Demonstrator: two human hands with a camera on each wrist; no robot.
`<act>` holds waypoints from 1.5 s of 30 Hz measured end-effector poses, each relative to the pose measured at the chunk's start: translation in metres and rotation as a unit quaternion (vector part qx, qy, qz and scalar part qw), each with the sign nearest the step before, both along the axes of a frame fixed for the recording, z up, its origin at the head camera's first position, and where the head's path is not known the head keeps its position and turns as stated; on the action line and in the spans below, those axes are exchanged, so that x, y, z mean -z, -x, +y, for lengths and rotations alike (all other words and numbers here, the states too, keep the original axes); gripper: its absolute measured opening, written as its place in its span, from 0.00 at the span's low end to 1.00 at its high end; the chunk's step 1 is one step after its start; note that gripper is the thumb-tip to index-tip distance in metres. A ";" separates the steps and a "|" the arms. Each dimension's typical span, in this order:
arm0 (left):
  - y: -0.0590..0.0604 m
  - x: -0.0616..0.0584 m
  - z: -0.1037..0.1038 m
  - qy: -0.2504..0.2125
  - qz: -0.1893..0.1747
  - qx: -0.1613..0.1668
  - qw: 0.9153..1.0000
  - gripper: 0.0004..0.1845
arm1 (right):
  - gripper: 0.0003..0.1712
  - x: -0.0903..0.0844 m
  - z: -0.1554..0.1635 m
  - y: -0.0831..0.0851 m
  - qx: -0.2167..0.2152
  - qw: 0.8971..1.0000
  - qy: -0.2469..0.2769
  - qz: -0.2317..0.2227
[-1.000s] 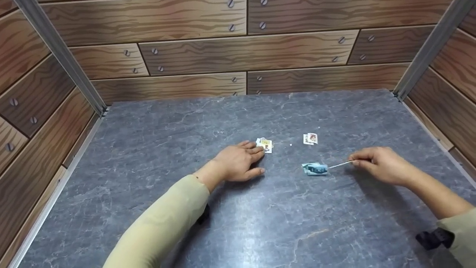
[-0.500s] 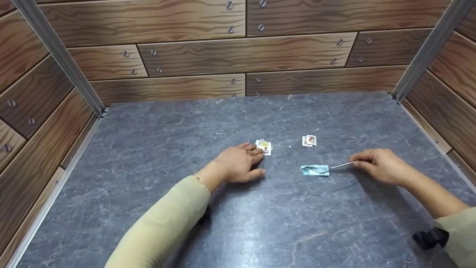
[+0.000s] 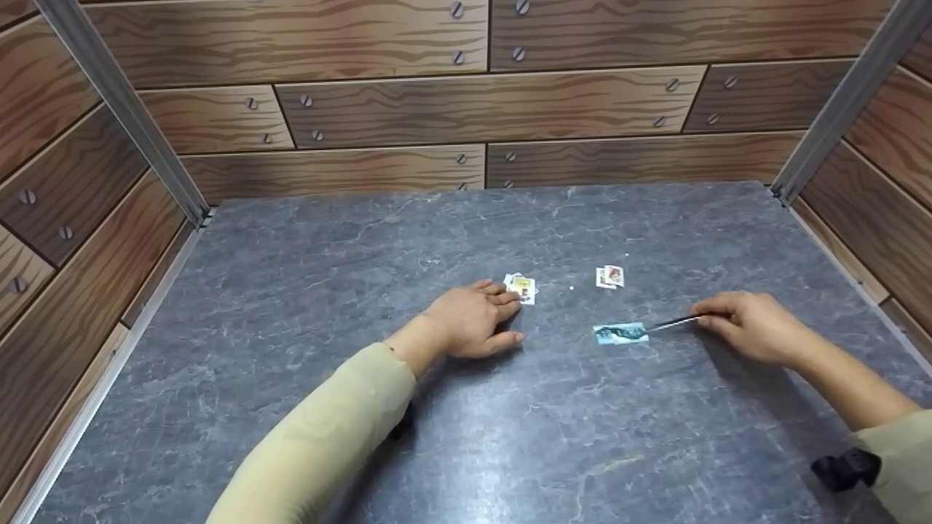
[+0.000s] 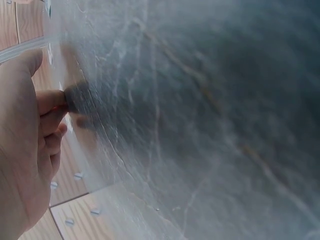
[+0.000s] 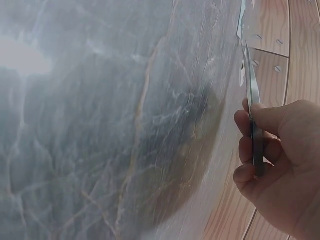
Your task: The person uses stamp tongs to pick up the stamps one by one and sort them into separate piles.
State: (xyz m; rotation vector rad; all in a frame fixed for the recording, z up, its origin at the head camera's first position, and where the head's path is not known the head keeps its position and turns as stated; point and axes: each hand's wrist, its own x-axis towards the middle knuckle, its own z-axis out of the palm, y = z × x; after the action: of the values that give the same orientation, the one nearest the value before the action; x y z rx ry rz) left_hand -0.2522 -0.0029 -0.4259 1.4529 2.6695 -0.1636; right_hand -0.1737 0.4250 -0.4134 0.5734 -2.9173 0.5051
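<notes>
My right hand (image 3: 753, 327) holds a pair of metal tweezers (image 3: 671, 322) between thumb and fingers; the right wrist view shows the tweezers (image 5: 253, 100) along the curled fingers. Their tips reach the right end of a small blue printed paper strip (image 3: 620, 333) on the table. My left hand (image 3: 470, 320) lies palm down with fingers extended, its fingertips on the edge of a small pile of white paper pieces (image 3: 522, 290) with yellow and red print. In the left wrist view the left hand (image 4: 30, 135) is seen from the side, fingertips at the tabletop.
Two overlapping small picture pieces (image 3: 610, 276) lie beyond the blue strip. Tiny white scraps (image 3: 571, 288) dot the grey marbled tabletop (image 3: 328, 247). Wood-patterned walls (image 3: 393, 109) with metal corner posts (image 3: 124, 109) enclose the back and sides.
The blue strip, bent and overlapping a second ago, now looks flatter and longer at the tweezers' tips. The left hand stays on the white pile, and the view shifts slightly.
</notes>
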 end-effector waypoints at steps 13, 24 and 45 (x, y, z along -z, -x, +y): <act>-0.004 0.000 -0.001 -0.006 0.005 0.003 1.000 0.39 | 0.09 -0.012 0.006 -0.006 0.026 1.000 0.002 0.004; -0.005 -0.005 -0.008 -0.023 0.010 0.000 1.000 0.39 | 0.12 -0.015 -0.028 -0.014 -0.004 0.997 0.059 0.054; -0.052 -0.025 -0.095 -0.104 0.035 0.006 0.994 0.39 | 0.10 0.005 -0.159 -0.038 -0.144 0.985 0.093 -0.001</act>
State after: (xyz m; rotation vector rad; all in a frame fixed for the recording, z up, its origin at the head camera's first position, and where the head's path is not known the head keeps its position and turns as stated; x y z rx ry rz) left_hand -0.2003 -0.0978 -0.4011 1.5476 2.8051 0.0667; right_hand -0.1357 0.2660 -0.4188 0.9721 -2.7584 0.8023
